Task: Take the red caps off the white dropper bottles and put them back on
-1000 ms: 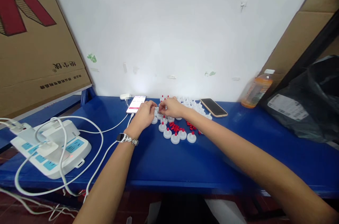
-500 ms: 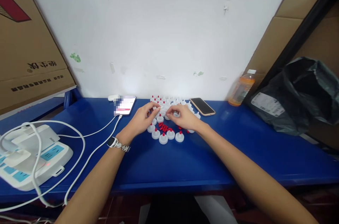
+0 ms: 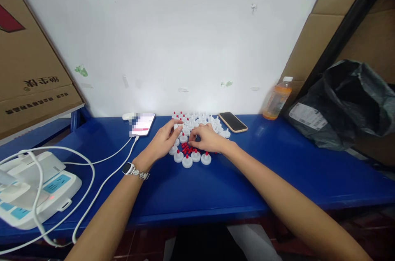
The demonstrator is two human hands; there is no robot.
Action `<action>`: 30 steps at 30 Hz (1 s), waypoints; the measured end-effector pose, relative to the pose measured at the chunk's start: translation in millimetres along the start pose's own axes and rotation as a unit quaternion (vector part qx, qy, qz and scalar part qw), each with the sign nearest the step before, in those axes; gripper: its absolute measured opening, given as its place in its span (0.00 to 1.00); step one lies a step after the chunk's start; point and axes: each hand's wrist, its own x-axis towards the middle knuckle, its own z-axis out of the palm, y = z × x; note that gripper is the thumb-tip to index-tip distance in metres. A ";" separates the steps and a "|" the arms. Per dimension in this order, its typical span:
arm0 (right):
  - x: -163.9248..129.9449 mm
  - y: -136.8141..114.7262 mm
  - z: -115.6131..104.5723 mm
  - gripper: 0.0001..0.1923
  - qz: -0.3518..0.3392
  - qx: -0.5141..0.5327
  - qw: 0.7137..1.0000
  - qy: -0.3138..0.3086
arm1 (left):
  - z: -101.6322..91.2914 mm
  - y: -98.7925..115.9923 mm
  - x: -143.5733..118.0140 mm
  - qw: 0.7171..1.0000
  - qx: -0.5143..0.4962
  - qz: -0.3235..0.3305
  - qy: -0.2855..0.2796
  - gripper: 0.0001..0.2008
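Observation:
My left hand (image 3: 165,139) is closed in a pinch, with a white nozzle cap (image 3: 177,126) between thumb and fingers. Beside it, my right hand (image 3: 207,138) reaches down to a small pile of red tip caps (image 3: 186,148), its thumb and forefinger drawn together at the edge of the pile. Whether a red tip cap is between those fingers is too small to make out. White nozzle caps with red tips, such as the front one (image 3: 187,161), stand around the pile. Behind the hands are several white nozzle caps (image 3: 197,119) without red tips, partly hidden by my fingers.
A phone (image 3: 233,122) lies right of the caps; another phone (image 3: 145,124), on a cable, lies left. A power strip (image 3: 58,195) with looping white cables takes the left side. An orange drink bottle (image 3: 277,99) and a black plastic bag (image 3: 333,104) stand at the right.
My right hand has moved down from near the left fingertips to the red tip caps. My left hand keeps its pinch. The whole view has shifted slightly.

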 end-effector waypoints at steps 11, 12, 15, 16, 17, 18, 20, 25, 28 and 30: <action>6.7 -7.2 3.9 0.19 0.069 0.490 0.853 0.164 | 3.4 7.3 -2.0 0.999 -0.034 0.009 0.009 0.24; 7.0 -9.6 5.4 0.20 0.071 0.506 0.843 0.166 | 4.6 8.2 -2.1 0.999 -0.038 0.012 0.013 0.24; 6.4 -16.6 9.0 0.22 0.075 0.540 0.822 0.166 | 9.9 10.7 -2.6 0.998 -0.051 0.016 0.024 0.23; 6.1 -18.8 10.0 0.22 0.077 0.543 0.819 0.171 | 12.1 11.7 -2.8 0.998 -0.056 0.012 0.026 0.22; 6.1 -21.0 10.9 0.22 0.079 0.544 0.816 0.178 | 14.3 13.0 -3.0 0.998 -0.063 0.008 0.029 0.22; 6.3 -23.4 11.7 0.23 0.081 0.543 0.814 0.190 | 16.5 14.6 -3.2 0.997 -0.071 0.005 0.032 0.21; 7.4 -28.5 13.1 0.23 0.085 0.542 0.806 0.221 | 20.1 19.2 -3.5 0.995 -0.087 0.004 0.046 0.21; 12.5 -40.1 13.7 0.24 0.072 0.543 0.790 0.277 | 24.0 33.1 -4.3 0.989 -0.119 0.004 0.082 0.20; 13.9 -43.5 14.1 0.24 0.062 0.534 0.794 0.284 | 25.6 36.4 -5.5 0.986 -0.137 -0.006 0.089 0.20; 13.9 -45.2 15.2 0.23 0.055 0.527 0.799 0.283 | 26.9 35.5 -6.2 0.984 -0.154 -0.010 0.085 0.20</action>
